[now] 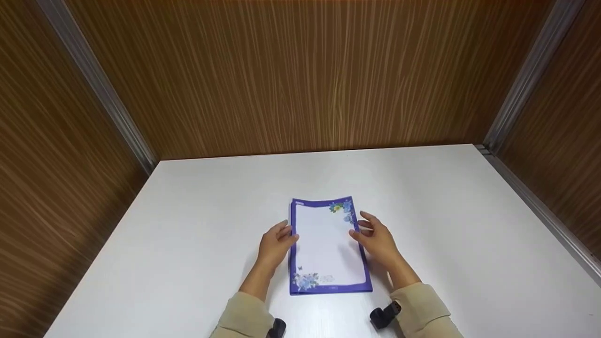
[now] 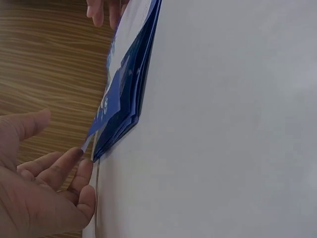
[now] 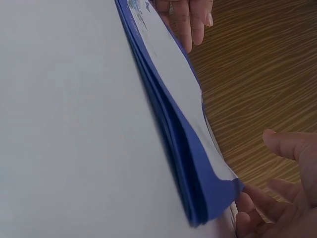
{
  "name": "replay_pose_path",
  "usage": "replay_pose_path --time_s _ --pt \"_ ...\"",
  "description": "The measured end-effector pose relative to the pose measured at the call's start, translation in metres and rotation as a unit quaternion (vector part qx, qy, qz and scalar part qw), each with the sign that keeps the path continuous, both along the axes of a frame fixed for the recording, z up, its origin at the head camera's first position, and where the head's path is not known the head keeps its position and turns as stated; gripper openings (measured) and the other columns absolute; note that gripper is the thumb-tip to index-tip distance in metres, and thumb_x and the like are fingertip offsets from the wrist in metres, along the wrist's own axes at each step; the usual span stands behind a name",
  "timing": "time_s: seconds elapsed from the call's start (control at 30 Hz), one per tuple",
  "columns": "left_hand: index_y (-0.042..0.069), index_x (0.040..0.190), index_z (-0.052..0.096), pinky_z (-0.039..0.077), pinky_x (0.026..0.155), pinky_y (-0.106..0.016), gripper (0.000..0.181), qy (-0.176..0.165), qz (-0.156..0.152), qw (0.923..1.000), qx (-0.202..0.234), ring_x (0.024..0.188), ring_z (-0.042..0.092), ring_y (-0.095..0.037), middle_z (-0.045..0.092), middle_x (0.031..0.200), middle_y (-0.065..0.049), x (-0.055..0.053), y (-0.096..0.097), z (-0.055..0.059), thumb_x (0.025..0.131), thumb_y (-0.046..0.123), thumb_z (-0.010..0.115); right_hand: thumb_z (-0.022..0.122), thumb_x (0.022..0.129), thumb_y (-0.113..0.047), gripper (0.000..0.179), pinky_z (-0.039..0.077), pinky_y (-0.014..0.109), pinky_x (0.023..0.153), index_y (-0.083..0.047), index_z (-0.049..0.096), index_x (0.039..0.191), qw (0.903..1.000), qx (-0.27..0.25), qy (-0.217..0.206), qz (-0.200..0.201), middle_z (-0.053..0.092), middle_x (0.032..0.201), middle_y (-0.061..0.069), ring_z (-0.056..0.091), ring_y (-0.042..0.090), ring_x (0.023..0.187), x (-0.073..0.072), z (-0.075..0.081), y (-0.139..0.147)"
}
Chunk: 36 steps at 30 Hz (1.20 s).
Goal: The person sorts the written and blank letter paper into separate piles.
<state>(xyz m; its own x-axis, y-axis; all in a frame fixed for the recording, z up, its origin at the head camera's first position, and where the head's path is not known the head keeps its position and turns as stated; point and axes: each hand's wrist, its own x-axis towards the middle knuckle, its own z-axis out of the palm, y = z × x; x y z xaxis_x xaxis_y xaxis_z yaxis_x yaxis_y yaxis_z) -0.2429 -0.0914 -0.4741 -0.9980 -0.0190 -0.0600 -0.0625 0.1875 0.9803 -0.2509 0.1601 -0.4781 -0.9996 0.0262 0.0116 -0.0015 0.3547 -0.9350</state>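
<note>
A flat stack of folded paper (image 1: 330, 249) lies on the table, its top sheet white with a blue-purple border and flowers printed in two corners. Layered blue edges (image 2: 132, 94) show along its side in the left wrist view. At the left edge is my left hand (image 1: 276, 245), a fingertip touching a raised corner and the thumb held apart. My right hand (image 1: 379, 241) is at the right edge, its fingertips against a lifted corner (image 3: 230, 191) in the right wrist view. That thumb also stands clear of the paper.
The white table (image 1: 211, 225) reaches back to a wood-grain panel (image 1: 310, 80). Similar panels with metal corner strips stand at the left and right. A black device (image 1: 385, 315) sits by the right sleeve (image 1: 425, 310).
</note>
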Motion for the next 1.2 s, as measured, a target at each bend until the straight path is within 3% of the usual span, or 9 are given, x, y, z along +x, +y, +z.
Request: replay_pose_path --time_s 0.23,0.4,0.63,0.83,1.2 --pt "-0.008 0.135 0.045 0.046 0.096 -0.037 0.053 0.024 0.007 0.9995 0.017 0.116 0.054 -0.036 0.055 0.128 -0.022 -0.002 0.001 -0.001 0.087 0.003 0.063 0.066 0.086 0.001 0.057 0.050 0.042 0.090 -0.001 0.045 0.139 0.9996 -0.019 0.018 -0.010 0.052 0.130 0.025 0.057 0.038 0.110 -0.001 0.001 -0.001" --pt "-0.004 0.133 0.051 0.053 0.083 -0.037 0.050 0.019 0.022 0.9989 0.036 0.107 0.060 -0.034 0.058 0.125 -0.020 -0.004 0.003 -0.003 0.084 -0.004 0.062 0.064 0.082 0.012 0.057 0.053 0.039 0.085 0.002 0.048 0.135 0.9985 -0.041 0.034 -0.012 0.053 0.127 0.028 0.059 0.040 0.105 -0.002 0.000 -0.001" --pt "-0.004 0.132 0.051 0.054 0.074 -0.033 0.053 -0.002 0.045 0.9974 0.056 0.099 0.060 -0.029 0.058 0.117 -0.020 -0.006 0.003 -0.002 0.081 -0.008 0.064 0.065 0.083 0.008 0.056 0.053 0.036 0.084 0.002 0.048 0.135 0.9985 -0.047 0.008 -0.026 0.059 0.118 0.026 0.060 0.036 0.103 -0.004 0.000 -0.004" --pt "-0.006 0.132 0.050 0.054 0.066 -0.028 0.049 -0.021 0.041 0.9972 0.058 0.091 0.062 -0.023 0.058 0.115 -0.020 -0.006 -0.007 0.001 0.084 -0.009 0.061 0.065 0.084 0.003 0.045 0.052 0.027 0.068 0.004 0.056 0.128 0.9989 -0.032 -0.013 -0.034 0.063 0.104 0.018 0.061 0.025 0.089 -0.004 0.004 -0.011" --pt "-0.007 0.126 0.056 0.055 0.072 -0.029 0.041 -0.016 0.062 0.9977 0.024 0.091 0.061 -0.023 0.062 0.110 -0.018 -0.009 -0.035 0.007 0.086 -0.010 0.061 0.066 0.084 0.003 0.043 0.050 0.027 0.052 0.001 0.058 0.126 0.9971 -0.054 -0.043 -0.033 0.065 0.096 0.013 0.060 0.018 0.069 -0.005 0.008 -0.038"
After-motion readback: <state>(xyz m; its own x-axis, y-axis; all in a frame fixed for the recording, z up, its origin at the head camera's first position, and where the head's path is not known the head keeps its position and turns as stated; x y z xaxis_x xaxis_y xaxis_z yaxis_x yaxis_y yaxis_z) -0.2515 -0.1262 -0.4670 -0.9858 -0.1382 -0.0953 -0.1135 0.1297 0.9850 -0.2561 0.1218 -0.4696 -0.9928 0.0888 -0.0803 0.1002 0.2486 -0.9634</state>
